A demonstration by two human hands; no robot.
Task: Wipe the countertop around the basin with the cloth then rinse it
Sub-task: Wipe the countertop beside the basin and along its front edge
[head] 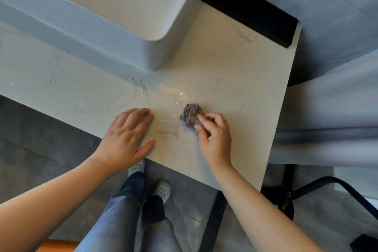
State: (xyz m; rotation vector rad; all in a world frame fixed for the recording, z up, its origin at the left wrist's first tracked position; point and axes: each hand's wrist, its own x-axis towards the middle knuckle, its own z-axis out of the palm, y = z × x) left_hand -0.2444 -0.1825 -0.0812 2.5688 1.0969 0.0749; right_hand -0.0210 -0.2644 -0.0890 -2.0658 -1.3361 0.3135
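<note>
Head view: the right hand (214, 139) pinches a crumpled grey cloth (191, 115) against the countertop (235, 79), near the basin (114, 16) at its front corner; the left hand (126, 139) rests flat, fingers straight, beside the cloth.

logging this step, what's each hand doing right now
Left hand: open, fingers straight, resting flat on the countertop.
Right hand: closed on the bunched grey cloth, holding it on the countertop.
</note>
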